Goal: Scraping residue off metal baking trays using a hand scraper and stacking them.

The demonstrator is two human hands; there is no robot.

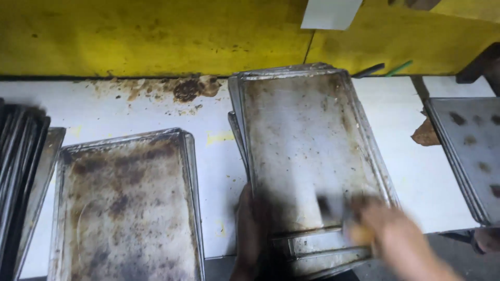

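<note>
On the white bench (pixel 130 112), centre: stack of stained metal trays (pixel 307 151). Left hand (pixel 249 234) clamped on stack's near-left edge. Right hand (pixel 388 231), blurred, over top tray's near-right corner; grip state cannot tell. Another tray (pixel 125 203) lies left.

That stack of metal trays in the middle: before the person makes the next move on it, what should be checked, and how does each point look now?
1. Left hand steadying the tray stack at its near left edge: ok.
2. Right hand over the top tray's near end: ok.
3. What the right hand holds: cannot tell, blurred.
4. Stack aligned: not ok, lower trays stick out unevenly.
5. Stack fully on the white table: not ok, near end overhangs.
6. Single tray apart from the stack: ok.
</note>
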